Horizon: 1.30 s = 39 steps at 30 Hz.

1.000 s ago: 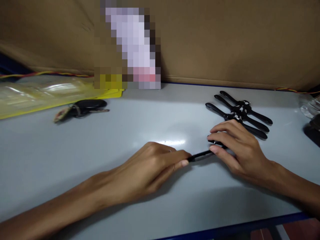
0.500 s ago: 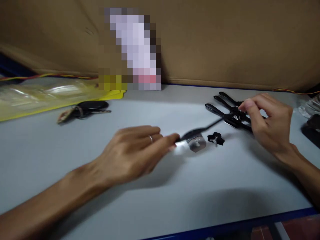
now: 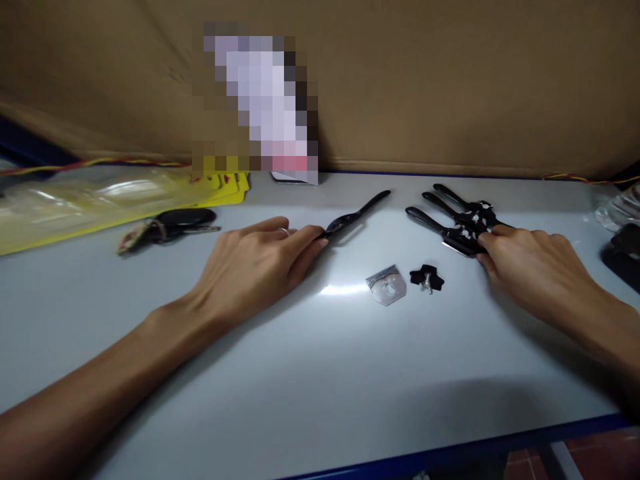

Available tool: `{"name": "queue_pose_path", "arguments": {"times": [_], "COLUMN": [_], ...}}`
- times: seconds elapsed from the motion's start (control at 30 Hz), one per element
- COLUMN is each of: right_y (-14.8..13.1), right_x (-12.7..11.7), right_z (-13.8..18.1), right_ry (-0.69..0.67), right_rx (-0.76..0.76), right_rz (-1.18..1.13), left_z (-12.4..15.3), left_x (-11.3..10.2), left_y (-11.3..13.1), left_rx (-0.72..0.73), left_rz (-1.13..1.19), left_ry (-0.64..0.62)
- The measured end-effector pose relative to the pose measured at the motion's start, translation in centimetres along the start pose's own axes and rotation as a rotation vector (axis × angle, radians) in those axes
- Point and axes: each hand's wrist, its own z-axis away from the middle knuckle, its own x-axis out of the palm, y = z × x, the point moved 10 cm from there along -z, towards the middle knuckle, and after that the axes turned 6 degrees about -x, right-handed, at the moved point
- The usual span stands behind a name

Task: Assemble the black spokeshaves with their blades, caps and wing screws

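My left hand (image 3: 255, 263) lies low on the pale table, fingers closed on one end of a slim black handle piece (image 3: 357, 213) that points away to the upper right. My right hand (image 3: 527, 263) is closed on the near end of a stack of black two-handled tools (image 3: 463, 217) at the right. Between the hands lie a small shiny metal plate (image 3: 386, 285) and a black star-shaped knob (image 3: 427, 277), both loose on the table.
A cardboard sheet (image 3: 450, 80) stands along the back of the table. A yellow and clear plastic bag (image 3: 90, 193) and a black key fob with keys (image 3: 170, 221) lie at the left. A dark object (image 3: 625, 257) sits at the right edge. The table's blue front edge (image 3: 450, 453) runs below.
My left hand carried the black handle piece away from me to the back middle. My right hand went to the stack of black tools. The metal plate and knob now lie loose.
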Motion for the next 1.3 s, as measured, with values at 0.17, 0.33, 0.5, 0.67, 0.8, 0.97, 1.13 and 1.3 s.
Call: {"name": "queue_pose_path", "arguments": {"times": [0.17, 0.33, 0.5, 0.67, 0.8, 0.97, 1.13, 1.3], "right_y": [-1.9, -4.2, -5.6, -8.7, -9.5, -10.0, -11.0, -11.1], "right_x": [-0.3, -0.9, -2.7, -4.1, -4.0, -4.5, -5.4, -5.4], "right_z": [-0.8, -0.8, -0.5, -0.5, -0.7, -0.3, -0.1, -0.1], "right_ry": [-0.045, 0.007, 0.188, 0.296, 0.292, 0.291, 0.348, 0.374], "right_rx": [-0.043, -0.147, -0.167, -0.283, -0.323, -0.402, -0.509, -0.545], "right_rz": [-0.116, -0.287, -0.550, -0.564, -0.581, -0.608, -0.493, -0.570], "left_z": [-0.1, 0.0, 1.0, 2.2, 2.2, 2.8, 3.2, 3.1], "left_x": [0.5, 0.0, -1.9, -1.5, -1.9, -1.9, -1.5, -1.5], "left_y": [-0.1, -0.1, 3.6, 7.7, 8.3, 9.2, 9.5, 9.3], "left_rx": [-0.037, -0.072, 0.103, 0.235, 0.232, 0.361, 0.427, 0.436], "left_rz": [0.050, -0.027, 0.212, 0.396, 0.373, 0.256, 0.221, 0.226], "left_ry": [-0.062, -0.025, 0.081, -0.103, -0.095, -0.045, -0.065, -0.082]}}
